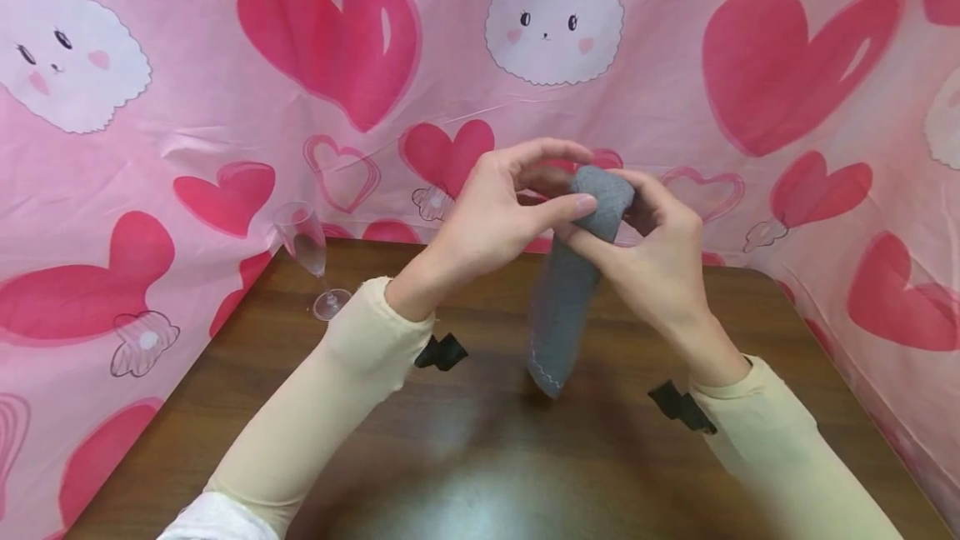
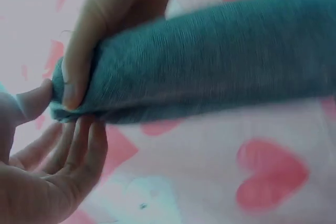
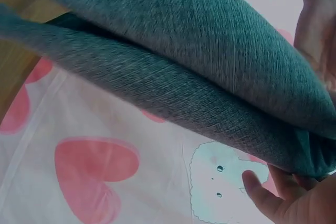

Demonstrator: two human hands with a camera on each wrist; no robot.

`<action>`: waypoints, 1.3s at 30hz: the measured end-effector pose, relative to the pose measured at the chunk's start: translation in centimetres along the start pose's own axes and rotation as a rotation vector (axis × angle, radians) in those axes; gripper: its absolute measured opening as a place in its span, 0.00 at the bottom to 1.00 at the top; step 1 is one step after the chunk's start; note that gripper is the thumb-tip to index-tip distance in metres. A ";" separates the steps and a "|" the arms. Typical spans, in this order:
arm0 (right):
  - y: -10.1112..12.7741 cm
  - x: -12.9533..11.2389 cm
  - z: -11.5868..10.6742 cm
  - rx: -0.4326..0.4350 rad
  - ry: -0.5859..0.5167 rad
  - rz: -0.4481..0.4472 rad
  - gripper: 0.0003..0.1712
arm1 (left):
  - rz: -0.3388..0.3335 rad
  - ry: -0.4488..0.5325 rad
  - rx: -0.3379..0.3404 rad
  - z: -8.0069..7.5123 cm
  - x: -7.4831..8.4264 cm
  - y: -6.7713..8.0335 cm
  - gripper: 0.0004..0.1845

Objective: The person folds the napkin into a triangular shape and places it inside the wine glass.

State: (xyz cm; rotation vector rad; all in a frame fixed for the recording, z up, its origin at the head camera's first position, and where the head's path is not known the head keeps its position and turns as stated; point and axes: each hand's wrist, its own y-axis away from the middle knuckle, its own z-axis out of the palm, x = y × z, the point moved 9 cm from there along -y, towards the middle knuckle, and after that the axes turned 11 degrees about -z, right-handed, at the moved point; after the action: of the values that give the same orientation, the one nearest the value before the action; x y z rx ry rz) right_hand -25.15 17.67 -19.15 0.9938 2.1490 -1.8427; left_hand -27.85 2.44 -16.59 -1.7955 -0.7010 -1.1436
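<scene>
Over at nine o'clock on the brown table [image 1: 247, 357] stands a clear glass [image 1: 306, 250] with a thin stem, close to the pink cloth [image 1: 187, 107] with red hearts and white bunnies that hangs behind. Next, near the middle, comes the left hand [image 1: 498, 211]. Its thumb and fingers [image 2: 84, 61] curl around the top end of a grey sock [image 1: 573, 277] and pinch it. The sock is held up above the table, just past the middle toward twelve o'clock. Its folded top sits between the two hands, and the rest hangs down toward six o'clock, with the open end and its white stitches low over the wood. At about two o'clock from the sock's low end is the right hand [image 1: 656, 261]. Its fingers [image 3: 268, 195] also bend around the sock's top and grip it from the other side. Both arms wear pale yellow sleeves [image 1: 330, 415], and a small black strap [image 1: 441, 352] shows at each wrist.
</scene>
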 end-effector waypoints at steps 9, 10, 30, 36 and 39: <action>0.2 -0.3 0.3 -0.029 -0.064 0.036 0.29 | 0.024 -0.228 -0.139 0.9 0.3 -0.2 0.32; 0.2 -0.3 0.4 -0.028 -0.077 0.040 0.30 | 0.004 -0.222 -0.155 1.0 0.1 -0.3 0.32; 2.9 2.9 2.7 -0.189 -0.135 0.268 0.33 | -0.040 -0.026 -0.051 0.0 -1.9 -1.2 0.17; 5.0 4.7 3.7 -0.311 -0.177 0.374 0.29 | -0.031 0.050 -0.003 -0.9 -2.2 -1.4 0.17; 5.9 5.2 4.0 -0.349 -0.206 0.416 0.29 | -0.014 0.062 -0.001 -1.0 -2.2 -1.3 0.18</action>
State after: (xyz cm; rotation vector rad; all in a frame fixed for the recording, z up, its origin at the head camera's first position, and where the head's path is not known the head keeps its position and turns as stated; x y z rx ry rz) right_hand -27.09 16.19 -27.63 1.0206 1.8769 -1.2685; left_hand -30.27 2.12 -17.86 -1.7508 -0.6778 -1.2039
